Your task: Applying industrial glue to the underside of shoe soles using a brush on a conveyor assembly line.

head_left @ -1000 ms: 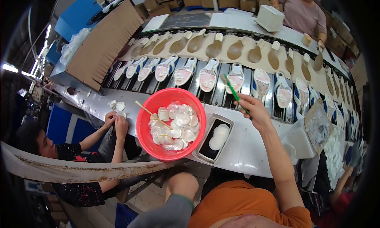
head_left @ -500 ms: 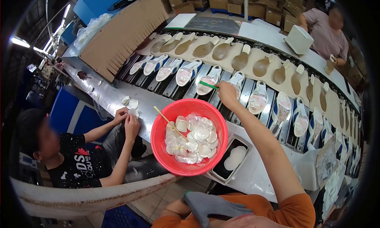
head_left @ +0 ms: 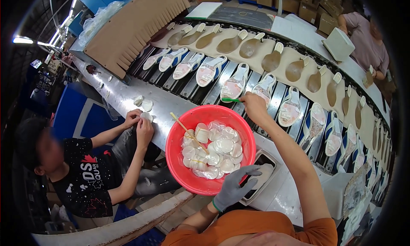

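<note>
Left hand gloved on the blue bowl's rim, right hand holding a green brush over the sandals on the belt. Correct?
Not quite: the bowl is red, not blue, as the head view shows. The gloved left hand is on its rim, and the right hand holds a green brush over the sandals on the belt.

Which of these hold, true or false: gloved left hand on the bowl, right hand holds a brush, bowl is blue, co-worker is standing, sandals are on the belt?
1. The gloved left hand grips the red bowl at its near rim. True.
2. The bare right hand holds a green brush over a sandal. True.
3. The bowl is blue and empty. False: it is red and holds pale round pads.
4. The co-worker stands at the belt. False: that person sits low beside it, hands on a pad at the metal edge.
5. Sandals lie in rows on the belt. True.
</note>
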{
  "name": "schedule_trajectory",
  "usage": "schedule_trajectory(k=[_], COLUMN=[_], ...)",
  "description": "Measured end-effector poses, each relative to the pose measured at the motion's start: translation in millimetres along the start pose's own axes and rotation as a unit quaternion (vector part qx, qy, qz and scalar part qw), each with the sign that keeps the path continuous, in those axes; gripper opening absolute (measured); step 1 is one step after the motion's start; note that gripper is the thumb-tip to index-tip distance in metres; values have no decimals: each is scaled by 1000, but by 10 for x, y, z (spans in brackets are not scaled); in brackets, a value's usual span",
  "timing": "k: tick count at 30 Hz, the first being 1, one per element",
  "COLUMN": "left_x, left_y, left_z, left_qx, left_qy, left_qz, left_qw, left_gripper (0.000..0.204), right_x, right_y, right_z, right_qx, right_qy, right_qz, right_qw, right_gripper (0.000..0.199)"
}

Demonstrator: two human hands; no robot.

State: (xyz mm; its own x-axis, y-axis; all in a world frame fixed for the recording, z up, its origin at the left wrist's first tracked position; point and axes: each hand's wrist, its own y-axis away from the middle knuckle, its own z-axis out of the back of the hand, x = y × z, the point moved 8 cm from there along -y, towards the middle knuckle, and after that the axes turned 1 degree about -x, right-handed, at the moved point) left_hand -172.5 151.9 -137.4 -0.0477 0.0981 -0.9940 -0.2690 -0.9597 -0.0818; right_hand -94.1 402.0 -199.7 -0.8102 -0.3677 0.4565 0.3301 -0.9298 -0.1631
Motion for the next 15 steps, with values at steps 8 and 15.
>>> schedule_trajectory(k=[8,15], left_x=[-38,-33], left_y=[12,2], left_z=[-7,-51], left_qx=[-17,-24], left_qy=[-16,-26], left_qz=[-5,9], left_qw=[1000,999], left_gripper=[40,34], right_x=[-193,-870], right_y=[45,1093], right_z=[55,963], right_qx=[50,-125], right_qy=[-141,-280], right_qz=[-94,-176], right_qw=[984,935], right_gripper=[21,25])
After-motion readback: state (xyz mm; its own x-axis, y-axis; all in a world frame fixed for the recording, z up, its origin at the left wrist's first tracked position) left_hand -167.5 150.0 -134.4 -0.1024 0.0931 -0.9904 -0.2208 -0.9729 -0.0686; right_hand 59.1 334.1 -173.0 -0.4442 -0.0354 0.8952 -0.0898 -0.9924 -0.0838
